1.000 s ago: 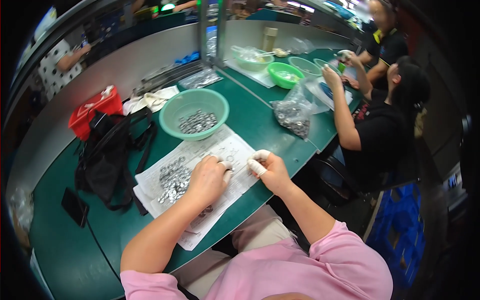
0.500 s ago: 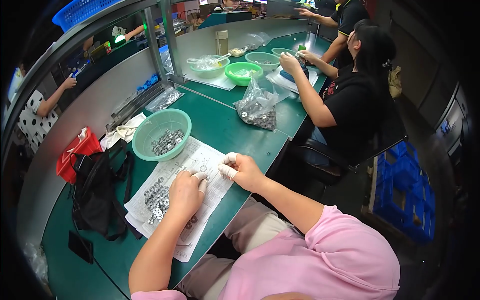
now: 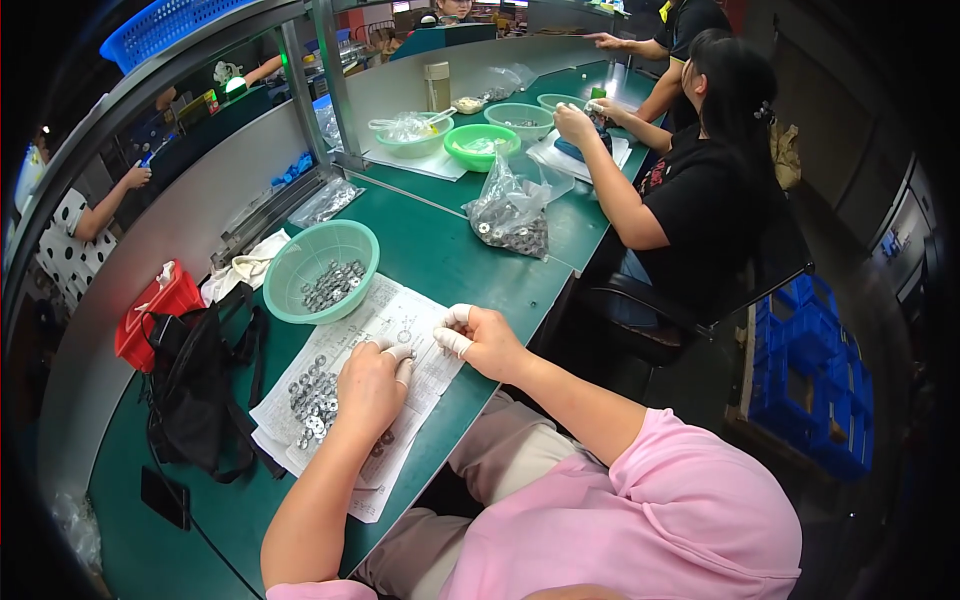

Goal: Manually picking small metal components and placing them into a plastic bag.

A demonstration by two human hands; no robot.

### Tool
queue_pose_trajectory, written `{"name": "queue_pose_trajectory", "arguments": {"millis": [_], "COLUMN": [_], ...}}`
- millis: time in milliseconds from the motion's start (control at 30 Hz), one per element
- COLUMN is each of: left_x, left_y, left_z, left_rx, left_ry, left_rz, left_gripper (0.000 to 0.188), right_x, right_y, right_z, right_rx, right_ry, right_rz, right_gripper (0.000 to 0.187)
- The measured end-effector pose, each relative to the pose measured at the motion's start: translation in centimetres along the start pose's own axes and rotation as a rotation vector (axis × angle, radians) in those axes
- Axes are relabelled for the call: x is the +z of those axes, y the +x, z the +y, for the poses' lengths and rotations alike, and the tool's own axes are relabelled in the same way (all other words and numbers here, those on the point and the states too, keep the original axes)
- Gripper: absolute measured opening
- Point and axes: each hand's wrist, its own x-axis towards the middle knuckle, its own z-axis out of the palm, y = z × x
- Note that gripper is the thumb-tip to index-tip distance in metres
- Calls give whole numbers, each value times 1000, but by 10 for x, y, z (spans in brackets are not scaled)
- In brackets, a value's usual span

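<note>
My left hand (image 3: 372,388) is over the printed paper sheets (image 3: 425,375), beside a pile of small round metal parts (image 3: 312,400). White finger covers sit on its thumb and fingertips, which are closed together; whatever they grip is hidden. To its right, above the paper's edge, my right hand (image 3: 484,342) also wears white finger covers. Its thumb and fingers are pinched, and anything between them is too small to make out. The hands are a little apart. Just beyond the sheets stands a pale green mesh bowl (image 3: 362,240) holding more metal parts (image 3: 335,285).
Left of the paper lie a black bag (image 3: 200,385), a red bin (image 3: 150,310) and a phone (image 3: 165,497). Farther off are a clear bag of metal parts (image 3: 510,225) and a bright green bowl (image 3: 480,147). A co-worker (image 3: 690,180) sits at the right, near blue crates (image 3: 810,370).
My hands keep nearly the same pose and place. The view has shifted slightly. The seated co-worker's head has turned a little toward the table.
</note>
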Motion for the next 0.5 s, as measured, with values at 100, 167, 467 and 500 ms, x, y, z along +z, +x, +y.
{"name": "queue_pose_trajectory", "arguments": {"millis": [100,167,467,500], "left_x": [-1,-1,1,0], "left_y": [0,0,2,2], "left_z": [0,0,-2,-2], "left_rx": [-1,0,4,2], "left_ry": [-5,-1,1,0], "left_rz": [-4,-13,-7,-5], "left_gripper": [17,17,16,16], "right_x": [0,1,0,0], "right_y": [-1,-1,0,1], "right_z": [0,0,0,1], "right_rx": [-12,-14,-30,-31], "right_ry": [10,10,39,32], "right_rz": [12,8,8,12], "right_gripper": [15,15,13,13]}}
